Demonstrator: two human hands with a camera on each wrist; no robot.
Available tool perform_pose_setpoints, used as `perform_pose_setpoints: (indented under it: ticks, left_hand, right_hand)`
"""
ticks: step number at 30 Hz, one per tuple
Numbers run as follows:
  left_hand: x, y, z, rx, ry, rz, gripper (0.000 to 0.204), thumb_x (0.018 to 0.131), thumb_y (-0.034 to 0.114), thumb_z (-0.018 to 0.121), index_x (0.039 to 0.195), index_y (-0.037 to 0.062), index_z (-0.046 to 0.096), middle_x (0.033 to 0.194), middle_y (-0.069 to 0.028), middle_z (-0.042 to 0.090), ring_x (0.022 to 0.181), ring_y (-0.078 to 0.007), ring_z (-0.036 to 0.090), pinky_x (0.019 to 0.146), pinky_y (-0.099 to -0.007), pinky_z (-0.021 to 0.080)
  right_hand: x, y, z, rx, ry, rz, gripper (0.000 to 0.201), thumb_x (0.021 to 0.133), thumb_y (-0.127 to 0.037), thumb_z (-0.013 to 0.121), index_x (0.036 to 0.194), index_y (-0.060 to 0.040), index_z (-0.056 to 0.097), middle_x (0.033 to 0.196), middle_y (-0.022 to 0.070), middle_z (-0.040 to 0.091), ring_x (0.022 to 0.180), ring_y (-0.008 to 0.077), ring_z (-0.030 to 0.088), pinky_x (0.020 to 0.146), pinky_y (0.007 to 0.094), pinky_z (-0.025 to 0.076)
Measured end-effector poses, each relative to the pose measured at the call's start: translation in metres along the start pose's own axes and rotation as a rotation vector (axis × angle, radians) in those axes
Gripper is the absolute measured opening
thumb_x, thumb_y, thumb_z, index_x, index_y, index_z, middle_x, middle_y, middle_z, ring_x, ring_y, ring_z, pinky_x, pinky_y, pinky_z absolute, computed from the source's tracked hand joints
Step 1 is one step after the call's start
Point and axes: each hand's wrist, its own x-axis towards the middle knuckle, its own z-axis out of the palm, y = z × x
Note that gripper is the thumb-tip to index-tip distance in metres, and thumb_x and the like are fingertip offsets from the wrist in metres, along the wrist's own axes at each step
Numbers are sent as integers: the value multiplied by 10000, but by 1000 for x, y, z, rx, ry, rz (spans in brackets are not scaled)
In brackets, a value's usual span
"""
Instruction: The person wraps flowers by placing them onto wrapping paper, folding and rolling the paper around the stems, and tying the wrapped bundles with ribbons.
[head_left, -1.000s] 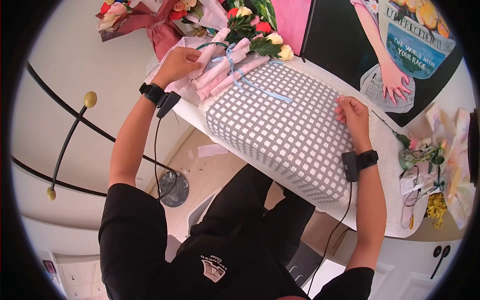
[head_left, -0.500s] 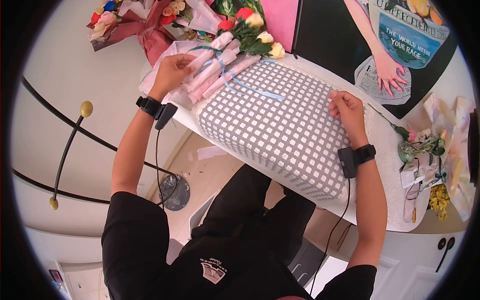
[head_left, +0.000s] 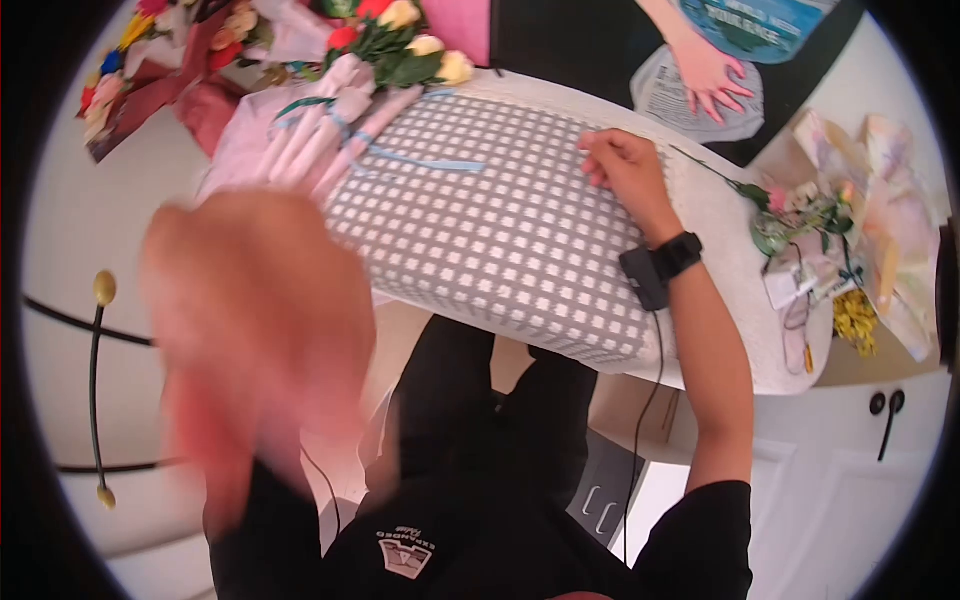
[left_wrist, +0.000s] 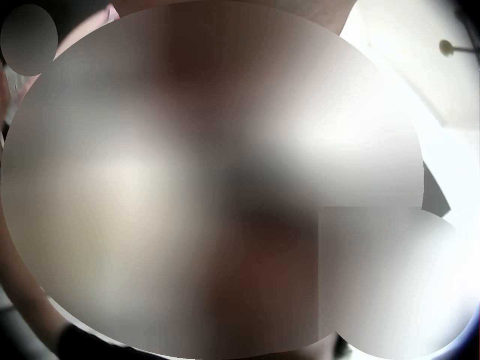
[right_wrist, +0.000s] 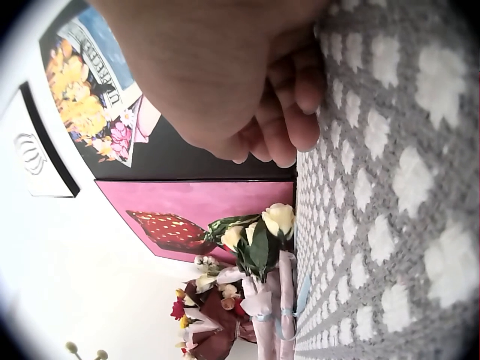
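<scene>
My left hand (head_left: 260, 310) is raised close to the head camera, large and motion-blurred, with fingers spread apart and no held thing visible. Its wrist view is almost wholly blurred. My right hand (head_left: 625, 170) rests at the far right part of a grey-and-white patterned cushion (head_left: 500, 220), its fingers loosely curled and holding nothing; the right wrist view shows the fingertips (right_wrist: 304, 131) right at the knitted surface. Across the cushion's left end lies a bouquet of red and cream roses (head_left: 425, 48), its stems in pink paper (head_left: 345, 95) tied with blue ribbon (head_left: 430, 163).
Behind, at the left, is a bouquet in dark red paper (head_left: 205, 110). To the right stand a glass vase with flowers (head_left: 775, 232), crumpled floral paper (head_left: 885, 220) and yellow flowers (head_left: 855, 320). Painted canvases (head_left: 570, 60) lean along the back of the white table (head_left: 740, 350).
My left hand has left the pink-wrapped stems and come up toward the head camera. The head view has shifted, moving the scene leftward and up. The right hand stays on the cushion.
</scene>
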Motion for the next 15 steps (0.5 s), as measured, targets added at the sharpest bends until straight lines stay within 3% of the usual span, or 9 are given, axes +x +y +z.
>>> perform_pose_setpoints:
  ticks: [1, 4, 7, 12, 15]
  left_hand:
    - [6, -2, 1, -33, -18, 7, 172, 874, 218, 727, 893, 70, 639, 711, -64, 684, 512, -139, 612, 505, -230, 549]
    - [22, 9, 16, -258, -291, -94, 100, 805, 72, 727, 737, 0, 744, 716, -130, 690, 518, -174, 620, 508, -237, 537]
    - [30, -3, 29, -385, -304, -211, 81, 786, -13, 683, 717, -51, 702, 724, -181, 678, 526, -214, 608, 500, -295, 521]
    - [34, -18, 36, -581, -320, -273, 58, 798, -6, 683, 751, -32, 704, 714, -152, 664, 514, -190, 575, 492, -281, 492]
    - [39, -24, 39, -708, -328, -318, 42, 807, 0, 684, 776, -18, 706, 706, -131, 653, 505, -172, 550, 487, -270, 471]
  right_hand:
    - [2, -1, -1, -22, 30, 7, 258, 945, -249, 640, 928, 1, 701, 709, 23, 660, 561, 56, 555, 532, 192, 438]
    - [-2, 1, -1, -19, 20, -3, 244, 937, -233, 651, 924, 4, 705, 707, 34, 664, 560, 62, 568, 533, 198, 452]
    - [-3, -4, -3, -28, 29, 3, 254, 929, -244, 664, 917, 6, 709, 703, 43, 670, 567, 68, 586, 527, 199, 459]
    - [0, 0, -4, -68, -29, 6, 256, 947, -261, 647, 969, -14, 710, 739, 25, 670, 606, 63, 586, 571, 189, 473]
    - [-1, 1, -3, -59, -11, -15, 264, 933, -267, 660, 913, -8, 712, 708, 28, 671, 582, 66, 590, 545, 200, 468]
